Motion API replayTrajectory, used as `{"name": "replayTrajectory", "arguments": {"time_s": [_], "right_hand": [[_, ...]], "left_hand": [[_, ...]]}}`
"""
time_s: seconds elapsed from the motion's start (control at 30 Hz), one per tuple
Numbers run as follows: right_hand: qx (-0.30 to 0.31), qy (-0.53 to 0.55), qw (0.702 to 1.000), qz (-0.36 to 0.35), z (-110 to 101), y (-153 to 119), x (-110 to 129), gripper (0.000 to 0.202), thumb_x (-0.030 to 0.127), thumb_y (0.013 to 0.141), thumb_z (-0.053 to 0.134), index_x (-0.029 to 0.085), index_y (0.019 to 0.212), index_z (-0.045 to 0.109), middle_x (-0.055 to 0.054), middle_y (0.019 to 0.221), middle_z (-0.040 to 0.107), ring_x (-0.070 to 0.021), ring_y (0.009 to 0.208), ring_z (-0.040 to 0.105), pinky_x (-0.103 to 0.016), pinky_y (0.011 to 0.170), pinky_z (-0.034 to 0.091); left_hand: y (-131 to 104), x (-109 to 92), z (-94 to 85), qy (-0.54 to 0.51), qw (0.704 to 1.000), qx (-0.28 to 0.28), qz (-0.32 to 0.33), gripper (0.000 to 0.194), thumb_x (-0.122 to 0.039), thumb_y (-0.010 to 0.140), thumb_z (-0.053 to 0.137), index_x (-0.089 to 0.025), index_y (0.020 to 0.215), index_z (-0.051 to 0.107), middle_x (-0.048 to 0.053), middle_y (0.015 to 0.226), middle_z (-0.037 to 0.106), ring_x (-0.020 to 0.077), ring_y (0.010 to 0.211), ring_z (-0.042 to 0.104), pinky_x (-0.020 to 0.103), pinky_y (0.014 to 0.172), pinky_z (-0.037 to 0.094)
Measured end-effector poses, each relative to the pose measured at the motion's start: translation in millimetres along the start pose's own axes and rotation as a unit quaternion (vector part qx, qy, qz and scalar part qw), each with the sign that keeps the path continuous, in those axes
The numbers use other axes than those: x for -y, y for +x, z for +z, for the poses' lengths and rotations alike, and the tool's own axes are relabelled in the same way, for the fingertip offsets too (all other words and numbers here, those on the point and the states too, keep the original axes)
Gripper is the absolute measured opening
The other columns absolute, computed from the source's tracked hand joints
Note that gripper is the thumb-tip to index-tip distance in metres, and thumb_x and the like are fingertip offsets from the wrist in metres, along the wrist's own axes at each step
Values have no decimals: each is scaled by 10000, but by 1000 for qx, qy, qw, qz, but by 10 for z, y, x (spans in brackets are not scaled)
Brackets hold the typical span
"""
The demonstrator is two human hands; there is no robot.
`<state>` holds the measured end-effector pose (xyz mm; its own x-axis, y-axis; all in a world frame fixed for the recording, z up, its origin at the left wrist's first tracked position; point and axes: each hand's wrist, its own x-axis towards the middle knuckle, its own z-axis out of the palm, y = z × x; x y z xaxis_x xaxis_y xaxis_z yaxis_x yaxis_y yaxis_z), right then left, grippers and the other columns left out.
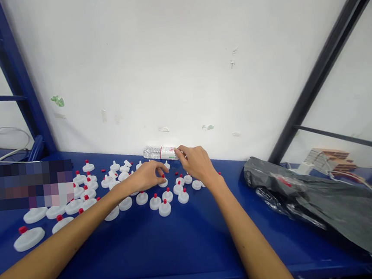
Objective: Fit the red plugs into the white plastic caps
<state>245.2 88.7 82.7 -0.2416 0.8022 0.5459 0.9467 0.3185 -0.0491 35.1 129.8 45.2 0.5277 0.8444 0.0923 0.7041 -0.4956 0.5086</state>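
Observation:
Many small round white squeeze bottles (164, 208) with red caps stand on the blue table (183, 252). Some, such as a white bottle (114, 166) farther back, show a bare nozzle. My left hand (147, 176) curls thumb and fingers around the top of a red-capped bottle (163, 183), which stays at table level. To its right, my right hand (197, 162) is bent downward with fingers drawn together; whatever they hold is hidden. Its fingers overlap the end of a clear plastic water bottle (159, 152) lying by the wall. A loose red cap (176, 173) lies between my hands.
A grey plastic bag (308, 194) covers the table's right side. Another loose red cap (103, 170) lies at the back left. The white wall (167, 71) rises behind, between a blue post (20, 76) and a dark post (316, 67). A blurred patch covers the left edge.

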Motion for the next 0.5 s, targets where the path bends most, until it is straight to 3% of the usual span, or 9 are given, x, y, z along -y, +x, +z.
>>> {"name": "replayTrajectory", "arguments": {"time_s": [0.13, 0.27, 0.4, 0.5], "right_hand": [[-5, -11, 1000, 15, -17, 3, -44, 437, 409, 1139, 345, 228, 1074, 737, -84, 887, 802, -239, 855, 746, -301, 747, 373], [-11, -16, 1000, 16, -9, -1, -46, 430, 404, 1137, 353, 231, 1064, 740, -90, 919, 806, -245, 880, 750, -302, 754, 380], [-8, -14, 1000, 16, 5, -3, -54, 413, 388, 1133, 368, 226, 1071, 742, -91, 938, 812, -243, 906, 756, -304, 779, 398], [-1, -7, 1000, 19, 13, -5, -70, 382, 364, 1129, 383, 222, 1129, 737, -93, 983, 819, -238, 946, 759, -310, 823, 416]], "left_hand": [[61, -55, -166, 7, 999, -45, 3, 289, -411, 1007, 661, -198, 1200, 688, 75, 1217, 704, 224, 1025, 696, 427, 913, 607], [378, -57, -304, 36, 997, -59, -23, 310, -408, 1002, 670, -193, 1225, 674, 88, 1261, 687, 242, 1087, 685, 455, 946, 599], [686, -56, -251, 49, 997, -47, -47, 355, -386, 990, 692, -189, 1282, 647, 100, 1307, 665, 254, 1120, 679, 470, 948, 599], [737, -80, -179, 41, 997, -45, -48, 352, -384, 992, 690, -200, 1289, 646, 99, 1315, 662, 253, 1124, 678, 461, 946, 600]]}}
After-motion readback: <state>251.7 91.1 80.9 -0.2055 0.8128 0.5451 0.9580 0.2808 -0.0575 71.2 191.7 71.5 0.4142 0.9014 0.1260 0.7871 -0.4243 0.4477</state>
